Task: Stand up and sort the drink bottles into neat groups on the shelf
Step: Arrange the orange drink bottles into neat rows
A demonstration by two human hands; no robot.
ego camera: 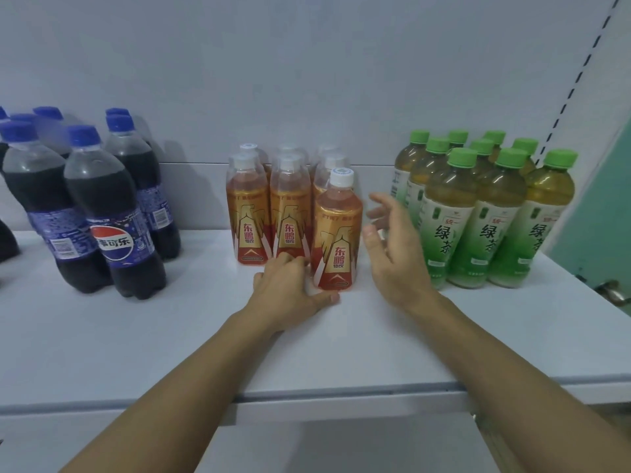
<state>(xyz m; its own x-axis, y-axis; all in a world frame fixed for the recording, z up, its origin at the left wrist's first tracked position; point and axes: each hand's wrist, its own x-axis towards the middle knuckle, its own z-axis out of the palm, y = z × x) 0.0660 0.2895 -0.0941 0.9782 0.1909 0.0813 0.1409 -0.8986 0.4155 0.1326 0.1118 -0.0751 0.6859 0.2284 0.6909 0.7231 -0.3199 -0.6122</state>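
Observation:
Three groups of upright bottles stand on the white shelf (136,343). Dark cola bottles (112,220) with blue caps are at the left. Orange energy-drink bottles (251,213) with white caps fill the middle. Green tea bottles (491,230) with green caps are at the right. One orange bottle (337,233) stands in front of its group. My left hand (290,288) lies on the shelf at this bottle's base, thumb along its front and fingers at its left side. My right hand (392,247) hovers just right of the bottle with fingers spread, not touching it.
The shelf's front edge (307,390) runs across below my forearms. A white back panel rises behind the bottles. A slotted upright (577,80) stands at the right. Bare gaps of shelf separate the three groups.

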